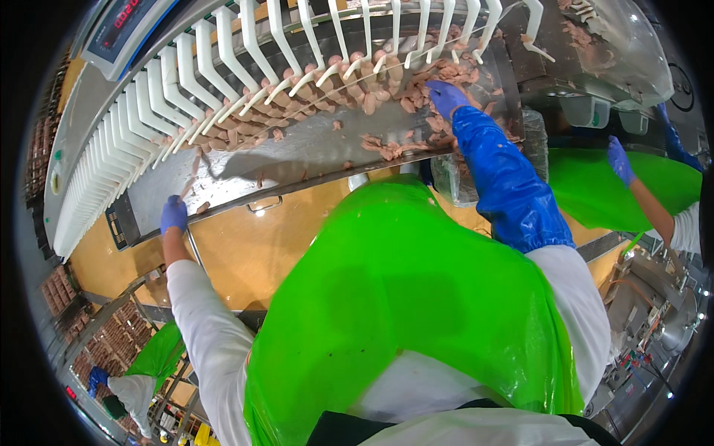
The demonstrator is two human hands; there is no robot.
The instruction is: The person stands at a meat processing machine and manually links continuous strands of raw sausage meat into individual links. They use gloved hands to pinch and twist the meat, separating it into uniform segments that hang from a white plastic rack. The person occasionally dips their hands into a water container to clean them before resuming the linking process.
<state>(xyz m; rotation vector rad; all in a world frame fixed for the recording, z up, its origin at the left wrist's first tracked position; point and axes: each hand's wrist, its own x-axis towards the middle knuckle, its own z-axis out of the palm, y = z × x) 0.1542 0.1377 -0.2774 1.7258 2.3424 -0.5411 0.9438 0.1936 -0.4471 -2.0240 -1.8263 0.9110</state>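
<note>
My left hand (175, 215), in a purple glove, is closed at the front left edge of a metal tray (245, 177). From its fingers a thin, limp pinkish strand of sausage casing (192, 177) runs up toward the hooks. My right hand (447, 99), gloved in purple below a blue sleeve cover, lies against a heap of pale pink meat scraps (457, 72) at the tray's right end. Its fingertips are hard to make out there. Sausage links (260, 115) hang in loops from a curved row of white hooks (245, 44) above the tray.
More scraps (390, 146) lie along the tray's front edge. A clear plastic bag (455, 182) hangs by the right end. At the upper left stands a scale display (123, 33). On the right, a co-worker's gloved hand (619, 160) shows; another person (134, 390) is at lower left.
</note>
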